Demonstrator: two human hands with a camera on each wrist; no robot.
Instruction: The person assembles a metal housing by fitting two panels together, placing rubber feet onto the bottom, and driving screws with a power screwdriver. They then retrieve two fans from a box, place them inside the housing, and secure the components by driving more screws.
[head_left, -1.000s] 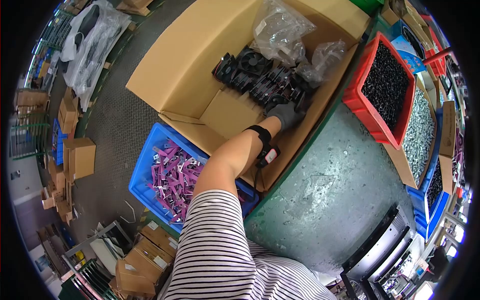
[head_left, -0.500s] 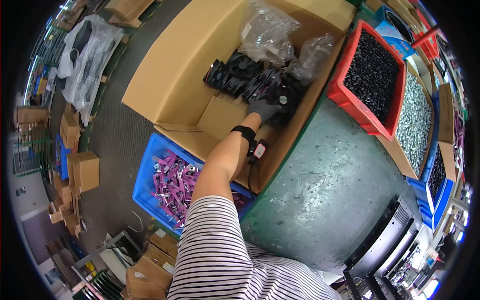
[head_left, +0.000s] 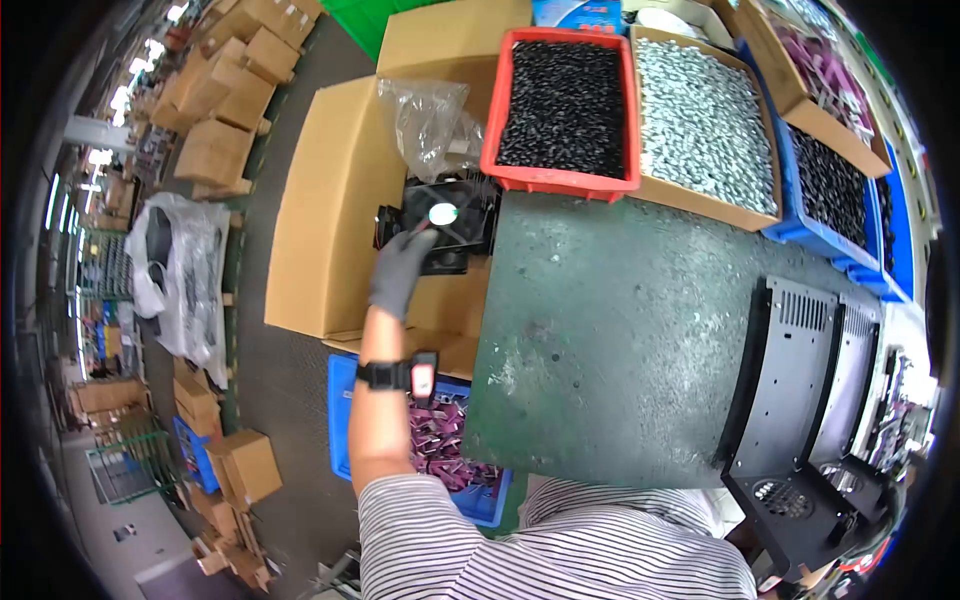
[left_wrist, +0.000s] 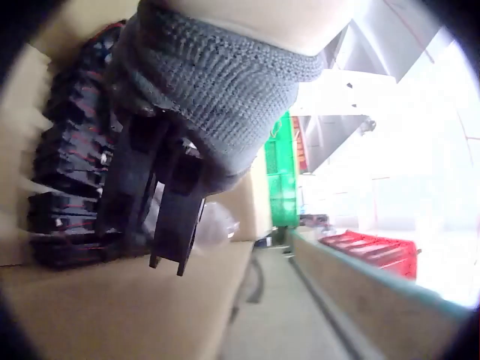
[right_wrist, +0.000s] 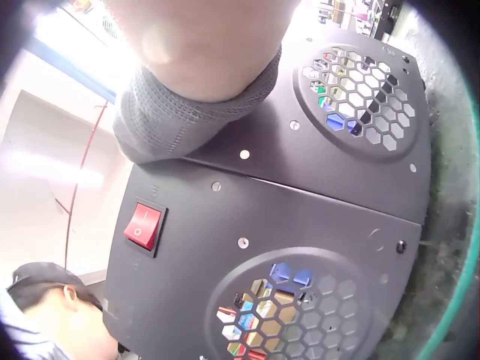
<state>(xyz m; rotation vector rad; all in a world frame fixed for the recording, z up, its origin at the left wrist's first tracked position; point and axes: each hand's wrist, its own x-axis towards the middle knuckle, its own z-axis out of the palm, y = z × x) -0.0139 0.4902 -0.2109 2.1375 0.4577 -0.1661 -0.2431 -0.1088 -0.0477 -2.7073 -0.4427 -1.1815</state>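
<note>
My left hand (head_left: 398,272), in a grey glove, grips a black cooling fan (head_left: 447,228) by its edge, over the cardboard box (head_left: 315,215). The fan shows a pale round label at its centre. In the left wrist view the fan's black frame (left_wrist: 180,214) sticks out below the glove, beside rows of stacked fans (left_wrist: 67,165) in the box. My right hand (right_wrist: 187,116), also gloved, is at two black metal panels (right_wrist: 315,206) with honeycomb grilles and a red rocker switch (right_wrist: 144,225). Its fingers are hidden behind the panels, so I cannot tell their grip.
Clear plastic bags (head_left: 425,120) lie in the box. A blue bin (head_left: 340,420) with purple brackets (head_left: 440,440) stands below it. Along the green worktop's (head_left: 600,340) far side are a red tray (head_left: 565,183) of black screws and a carton (head_left: 710,125) of silver ones. A person (right_wrist: 60,307) is nearby.
The head view has swung right, bringing the worktop and black panels further into view. My left hand, earlier down among the stacked fans, has risen with one fan.
</note>
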